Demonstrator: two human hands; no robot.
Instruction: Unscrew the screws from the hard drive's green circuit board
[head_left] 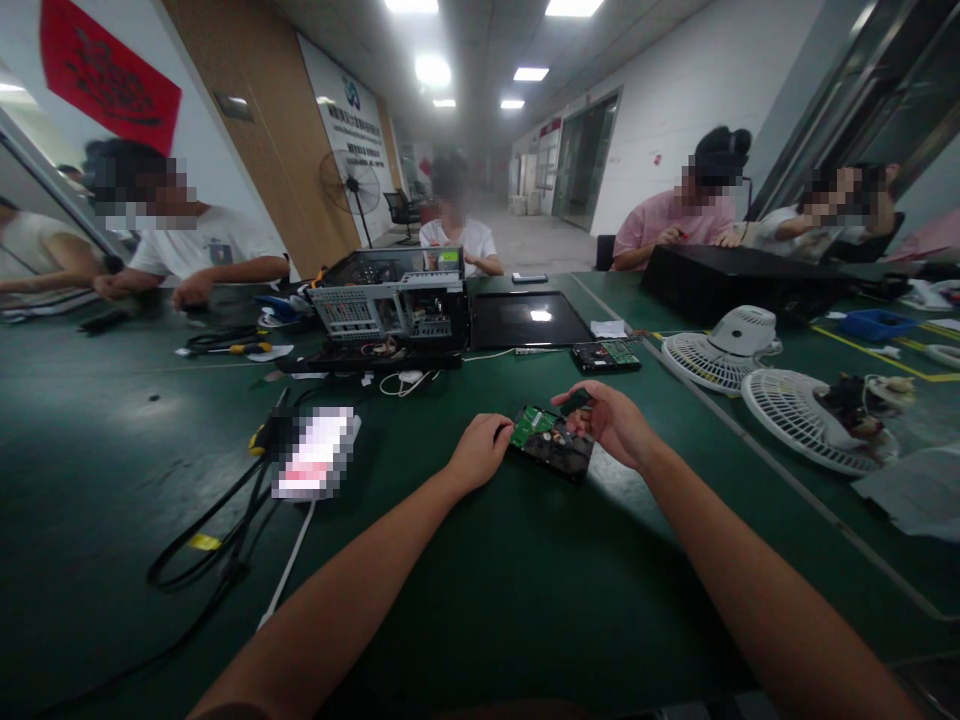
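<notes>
A hard drive (pixel 551 442) lies on the green table in front of me, its green circuit board facing up. My left hand (pixel 480 452) is closed at its left edge, fingers against the board end. Over the drive's right side is my right hand (pixel 611 425), with the lower fingers curled above its surface. A small dark patch shows between the thumb and index finger of that hand. Whether it is a held piece or only a gap, I cannot make out. A second hard drive (pixel 606 356) lies farther back.
An opened computer case (pixel 390 310) stands behind, beside a black panel (pixel 529 320). A lit phone (pixel 319 452) and black cables (pixel 199 560) lie left. White fan parts (pixel 810 420) and a black case (pixel 735 275) are at right. Several people sit around the table.
</notes>
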